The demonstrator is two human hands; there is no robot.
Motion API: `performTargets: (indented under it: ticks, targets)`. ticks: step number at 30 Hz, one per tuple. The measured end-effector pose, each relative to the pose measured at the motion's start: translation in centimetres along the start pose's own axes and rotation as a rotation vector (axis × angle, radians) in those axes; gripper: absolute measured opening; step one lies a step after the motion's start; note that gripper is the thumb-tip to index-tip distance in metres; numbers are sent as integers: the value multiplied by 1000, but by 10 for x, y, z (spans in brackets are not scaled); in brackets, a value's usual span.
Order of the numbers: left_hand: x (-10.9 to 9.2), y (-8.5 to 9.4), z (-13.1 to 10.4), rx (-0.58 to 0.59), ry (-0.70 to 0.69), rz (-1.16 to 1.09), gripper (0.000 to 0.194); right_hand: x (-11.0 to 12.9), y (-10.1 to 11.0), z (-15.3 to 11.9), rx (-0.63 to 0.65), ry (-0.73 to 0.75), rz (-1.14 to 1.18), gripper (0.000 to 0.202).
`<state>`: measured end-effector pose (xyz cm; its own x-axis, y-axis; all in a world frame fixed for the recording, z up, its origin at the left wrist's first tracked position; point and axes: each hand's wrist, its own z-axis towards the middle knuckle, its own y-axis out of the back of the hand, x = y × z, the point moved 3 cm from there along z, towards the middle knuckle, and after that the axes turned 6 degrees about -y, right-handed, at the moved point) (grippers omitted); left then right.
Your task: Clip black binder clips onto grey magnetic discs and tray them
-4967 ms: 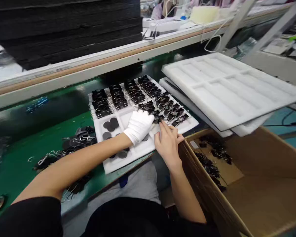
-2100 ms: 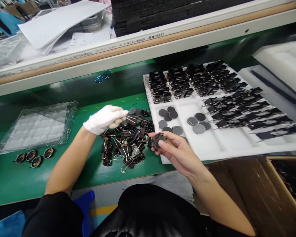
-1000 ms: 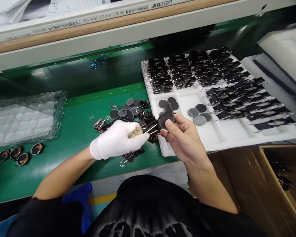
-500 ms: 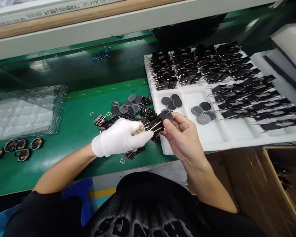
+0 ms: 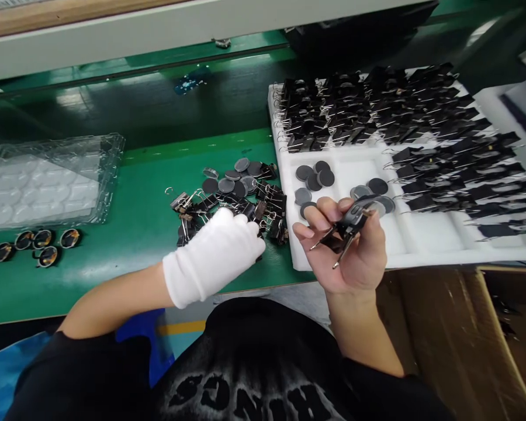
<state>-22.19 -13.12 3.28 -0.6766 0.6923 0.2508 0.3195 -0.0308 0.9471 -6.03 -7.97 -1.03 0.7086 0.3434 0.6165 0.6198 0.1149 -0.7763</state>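
My bare right hand (image 5: 355, 257), palm turned up, grips a black binder clip (image 5: 348, 225) between thumb and fingers. The clip's metal handles point down toward the palm, and a round disc appears to sit in its jaws. My left hand (image 5: 221, 248), in a white glove, is curled at the near edge of a heap of binder clips (image 5: 269, 202) on the green bench. Its fingertips are hidden, so anything in them cannot be made out. Loose grey and black discs (image 5: 241, 178) lie just behind the heap.
A white foam tray (image 5: 359, 257) stands on the right, with rows of clips (image 5: 346, 111) and loose discs (image 5: 319, 175). Clear plastic trays (image 5: 48, 181) and several round dark parts (image 5: 44, 238) are on the left. A cardboard box (image 5: 456, 339) sits below the bench at right.
My hands have come apart. The right has moved rightward with the clip and turned palm up; the left has let go of that clip's handles and closed over the heap.
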Motion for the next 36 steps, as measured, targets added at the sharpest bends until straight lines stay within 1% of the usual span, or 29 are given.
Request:
performTargets:
  ticks: [2,5,7,10,13,16,18,20,22,24,27,30,33,34,36]
  targets:
    - [-3,-6,4,37,-32,-3,19,-2,0,-4,19,4,-50,30]
    - [5,-11,5,101,26,-27,30,-4,3,-10,66,22,-112,26]
    - [11,-13,4,113,46,-49,36,-5,8,-16,111,27,-157,22]
    - [17,-14,1,78,-23,-86,30,-9,18,-29,142,15,-283,19]
    - [22,-14,-1,19,-82,-137,33,-13,26,-46,151,-23,-540,14]
    - [24,-11,3,-16,-33,-116,41,-15,27,-61,157,-64,-781,10]
    - [20,-12,6,0,5,-99,48,-16,25,-69,160,-72,-846,10]
    - [15,-15,9,6,-17,-127,47,-16,22,-76,166,-70,-862,10]
    - [12,-16,9,-35,-79,-212,43,-15,21,-82,175,-81,-873,9]
    - [14,-13,7,-110,-93,-347,41,-14,20,-86,204,-123,-888,9]
    - [22,3,3,-268,-2,-614,39,-13,18,-85,230,-166,-902,11]
    - [25,20,-2,-425,96,-807,39,-11,13,-73,221,-103,-817,14]
    - [24,26,-7,-484,49,-825,42,-9,9,-57,215,6,-730,12]
    - [26,25,-8,-490,29,-784,44,-7,8,-52,213,47,-732,11]
    - [31,19,-9,-466,35,-656,51,-3,8,-46,242,135,-780,14]
